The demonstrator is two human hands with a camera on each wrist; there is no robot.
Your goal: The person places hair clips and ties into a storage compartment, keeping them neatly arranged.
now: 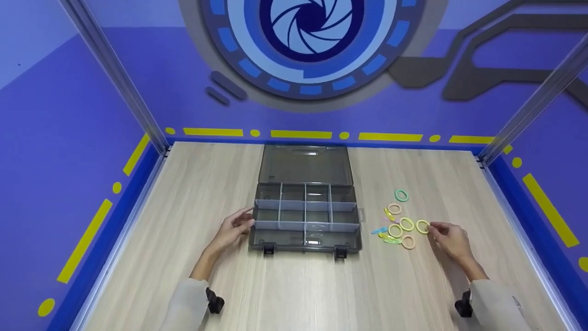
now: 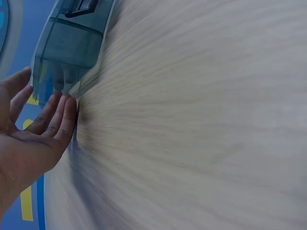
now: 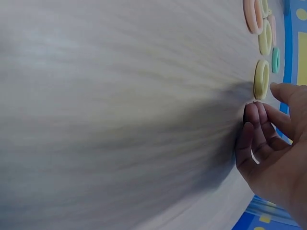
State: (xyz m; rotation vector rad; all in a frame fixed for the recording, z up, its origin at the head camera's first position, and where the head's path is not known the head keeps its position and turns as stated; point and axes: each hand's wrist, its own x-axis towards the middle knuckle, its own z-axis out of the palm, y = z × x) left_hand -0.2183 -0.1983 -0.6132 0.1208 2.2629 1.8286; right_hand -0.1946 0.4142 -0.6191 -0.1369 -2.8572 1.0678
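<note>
A dark translucent organizer box (image 1: 305, 225) lies with its lid thrown back, its inside split by pale dividers into several compartments. My left hand (image 1: 233, 230) is at the box's left side, fingertips touching or very close to the wall, fingers fairly straight. To the right lies a loose group of hair ties and small clips. My right hand (image 1: 452, 239) reaches the outermost yellow hair tie (image 1: 423, 226); in the right wrist view, thumb and fingers are parted beside that tie (image 3: 261, 79), with no clear grip on it.
Other hair ties, a green one (image 1: 401, 195), a peach one (image 1: 408, 242) and more yellow ones, lie with a blue clip (image 1: 379, 230) and a yellow clip (image 1: 389, 214). The raised lid (image 1: 305, 165) reaches near the back wall. Two black latches stick out at the box's front.
</note>
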